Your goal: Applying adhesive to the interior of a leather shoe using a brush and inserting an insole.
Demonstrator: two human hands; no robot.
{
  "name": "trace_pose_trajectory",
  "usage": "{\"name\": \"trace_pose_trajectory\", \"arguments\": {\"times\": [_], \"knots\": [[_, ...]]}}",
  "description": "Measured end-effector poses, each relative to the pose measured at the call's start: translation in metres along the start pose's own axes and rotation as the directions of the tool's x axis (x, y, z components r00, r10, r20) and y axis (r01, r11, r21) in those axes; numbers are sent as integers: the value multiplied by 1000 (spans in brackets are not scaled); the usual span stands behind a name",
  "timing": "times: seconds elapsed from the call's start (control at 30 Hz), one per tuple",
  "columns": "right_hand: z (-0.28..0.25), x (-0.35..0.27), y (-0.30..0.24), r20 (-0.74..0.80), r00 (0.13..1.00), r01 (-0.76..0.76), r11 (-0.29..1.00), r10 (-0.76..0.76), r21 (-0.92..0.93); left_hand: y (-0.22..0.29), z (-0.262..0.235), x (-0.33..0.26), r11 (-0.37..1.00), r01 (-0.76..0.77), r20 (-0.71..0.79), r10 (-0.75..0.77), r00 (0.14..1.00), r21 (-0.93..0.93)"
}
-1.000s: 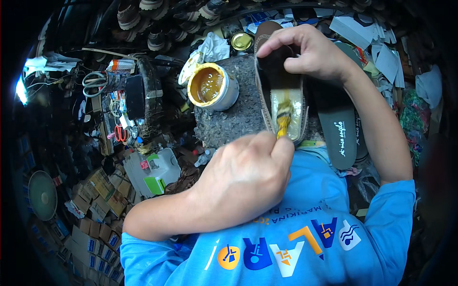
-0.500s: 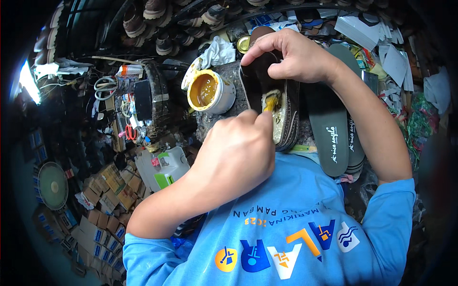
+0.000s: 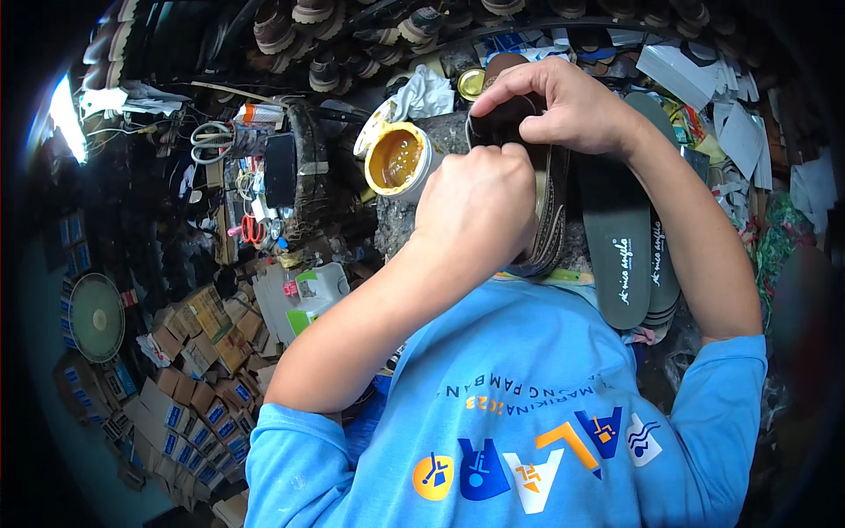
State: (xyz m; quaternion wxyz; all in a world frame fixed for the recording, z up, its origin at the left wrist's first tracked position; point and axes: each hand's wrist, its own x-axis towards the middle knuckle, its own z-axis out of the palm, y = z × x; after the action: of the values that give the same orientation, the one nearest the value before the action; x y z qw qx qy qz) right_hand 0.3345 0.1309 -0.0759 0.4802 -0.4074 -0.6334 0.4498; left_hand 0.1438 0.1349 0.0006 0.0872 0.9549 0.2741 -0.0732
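A dark brown shoe [image 3: 550,233] with stitching round its edge lies in front of my chest. My right hand [image 3: 568,110] arches over its opening, index finger and thumb gripping the upper. My left hand [image 3: 484,198] is closed low over the shoe; the brush it holds, seen in the earlier frame, is now hidden beneath the fist. Just left of that fist stands an open white tub [image 3: 429,167] of amber glue [image 3: 398,158], its rim smeared yellow. Grey-green insoles [image 3: 616,238] lie to the right, under my right forearm.
A gold round lid [image 3: 472,84] and crumpled white cloth [image 3: 425,94] lie beyond the tub. Red-handled scissors [image 3: 253,231] and a black phone-like slab [image 3: 281,172] are on the left. Cardboard boxes [image 3: 211,343] pile up lower left; shoes [image 3: 275,31] line the back.
My left hand has moved up and away from me over the shoe, covering the brush and the glue-coated inside. My right hand keeps its grip. The whole view has shifted slightly.
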Motion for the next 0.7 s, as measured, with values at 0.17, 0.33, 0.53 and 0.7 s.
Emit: {"name": "trace_pose_trajectory", "arguments": {"times": [0.17,0.33,0.53,0.7], "knots": [[0,-1,-3,9,999,-35,999,35,0,9,-16,-11,992,-103,123,112,986,-79],[3,1,-3,24,1000,6,1000,-6,5,11,10,23,986,20,152,-46,987,168],[0,-2,0,-3,1000,-15,1000,15,15,6,27,32,976,42,63,-57,996,212],[2,-4,0,-15,1000,-9,1000,9,-4,0,37,30,958,10,-2,-10,1000,286]]}}
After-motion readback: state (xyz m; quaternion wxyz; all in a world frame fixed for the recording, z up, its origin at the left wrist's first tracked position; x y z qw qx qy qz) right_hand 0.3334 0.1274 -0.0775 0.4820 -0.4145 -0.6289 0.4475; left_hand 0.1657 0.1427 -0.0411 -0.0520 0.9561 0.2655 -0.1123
